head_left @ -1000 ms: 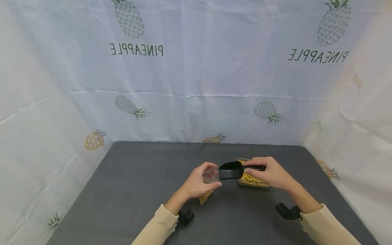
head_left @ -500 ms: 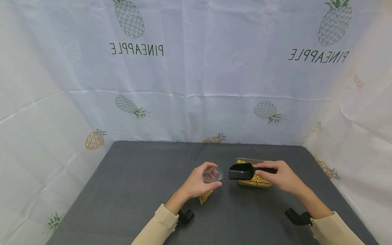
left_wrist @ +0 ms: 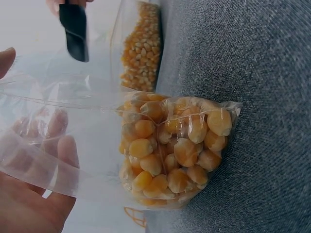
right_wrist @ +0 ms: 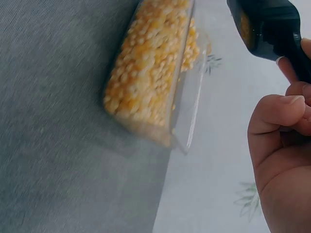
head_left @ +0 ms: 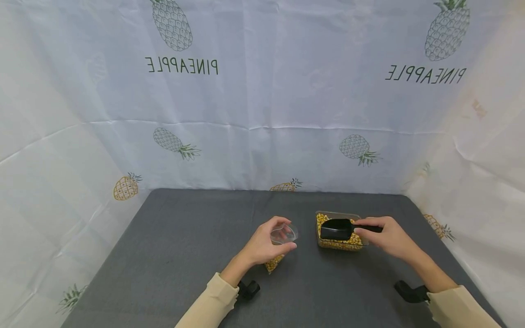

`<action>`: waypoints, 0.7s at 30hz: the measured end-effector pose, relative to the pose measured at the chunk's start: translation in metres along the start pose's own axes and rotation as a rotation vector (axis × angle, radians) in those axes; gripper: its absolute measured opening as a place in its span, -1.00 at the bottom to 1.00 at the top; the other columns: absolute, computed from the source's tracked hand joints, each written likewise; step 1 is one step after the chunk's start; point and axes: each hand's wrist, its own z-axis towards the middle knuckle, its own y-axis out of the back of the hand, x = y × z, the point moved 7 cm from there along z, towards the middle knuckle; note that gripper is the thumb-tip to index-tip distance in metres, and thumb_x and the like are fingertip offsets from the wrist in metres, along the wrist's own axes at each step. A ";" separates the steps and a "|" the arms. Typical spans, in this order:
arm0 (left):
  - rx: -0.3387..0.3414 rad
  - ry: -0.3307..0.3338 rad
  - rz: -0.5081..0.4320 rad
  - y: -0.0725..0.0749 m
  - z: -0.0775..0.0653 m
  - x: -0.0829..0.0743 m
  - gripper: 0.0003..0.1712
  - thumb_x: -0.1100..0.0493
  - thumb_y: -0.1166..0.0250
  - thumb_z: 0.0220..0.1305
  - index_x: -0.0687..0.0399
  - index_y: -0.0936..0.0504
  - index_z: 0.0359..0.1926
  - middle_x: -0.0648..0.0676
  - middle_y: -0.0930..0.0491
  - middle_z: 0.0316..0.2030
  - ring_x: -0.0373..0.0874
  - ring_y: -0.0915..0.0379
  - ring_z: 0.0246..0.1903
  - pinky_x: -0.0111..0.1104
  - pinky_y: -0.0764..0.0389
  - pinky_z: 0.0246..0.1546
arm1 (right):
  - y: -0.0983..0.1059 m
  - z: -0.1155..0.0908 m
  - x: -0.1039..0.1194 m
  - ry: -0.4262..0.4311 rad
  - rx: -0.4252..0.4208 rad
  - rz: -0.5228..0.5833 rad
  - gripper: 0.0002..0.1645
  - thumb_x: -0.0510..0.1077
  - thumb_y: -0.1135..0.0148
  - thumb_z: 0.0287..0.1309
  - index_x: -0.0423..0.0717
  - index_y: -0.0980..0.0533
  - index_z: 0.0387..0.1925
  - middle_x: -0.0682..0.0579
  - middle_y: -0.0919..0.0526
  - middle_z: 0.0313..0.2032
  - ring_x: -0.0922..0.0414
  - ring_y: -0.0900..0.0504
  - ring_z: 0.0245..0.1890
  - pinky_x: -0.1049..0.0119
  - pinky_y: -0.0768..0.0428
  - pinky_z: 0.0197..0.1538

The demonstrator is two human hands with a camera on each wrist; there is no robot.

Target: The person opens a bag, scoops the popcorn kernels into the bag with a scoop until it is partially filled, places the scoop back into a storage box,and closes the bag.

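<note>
My left hand [head_left: 262, 243] curls round the mouth of a clear plastic bag [left_wrist: 167, 150], keeping it spread. Corn kernels fill the bag's lower part, which stands on the grey table; in the head view the hand covers much of it. With my right hand [head_left: 389, 237] I grip the handle of a black scoop [head_left: 336, 229]. The scoop is over a clear rectangular container [head_left: 341, 246] of corn kernels, to the right of the bag. From the right wrist view, the scoop [right_wrist: 267, 26] is apart from the kernels, above the container's rim.
Grey cloth covers the table [head_left: 184, 255]. White fabric with pineapple prints [head_left: 262, 100] hangs behind it and at both sides. A black wrist mount [head_left: 248, 290] sits on the left forearm, another mount [head_left: 411, 291] on the right.
My right hand has drawn the scoop rightward, away from the bag's mouth to over the corn container. The left hand and bag have stayed in place.
</note>
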 end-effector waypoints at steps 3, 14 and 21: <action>0.000 0.003 0.001 0.000 0.000 0.000 -0.41 0.04 -0.42 0.33 0.07 -0.46 0.30 0.19 -0.61 0.02 -0.19 -0.57 -0.12 -0.33 -0.66 -0.08 | 0.004 -0.002 -0.008 -0.021 -0.003 -0.025 -0.63 -0.16 -0.27 0.40 -0.32 -0.62 0.11 -0.02 -0.48 -0.58 0.19 -0.27 -0.74 0.25 -0.39 -0.64; 0.003 0.009 -0.007 0.000 0.000 0.000 -0.41 0.06 -0.42 0.33 0.08 -0.45 0.30 0.22 -0.61 0.03 -0.19 -0.56 -0.11 -0.33 -0.65 -0.07 | 0.016 -0.008 -0.024 -0.100 -0.015 -0.101 -0.56 -0.08 -0.27 0.41 -0.33 -0.60 0.13 -0.08 -0.54 -0.47 0.18 -0.30 -0.69 0.24 -0.39 -0.57; 0.000 0.012 -0.010 0.001 -0.001 0.000 -0.40 0.05 -0.42 0.33 0.06 -0.45 0.30 0.22 -0.60 0.03 -0.18 -0.56 -0.11 -0.32 -0.64 -0.06 | 0.021 -0.011 -0.036 -0.134 -0.014 -0.128 -0.54 -0.06 -0.28 0.40 -0.33 -0.60 0.14 0.02 -0.47 -0.58 0.20 -0.27 -0.71 0.25 -0.38 -0.57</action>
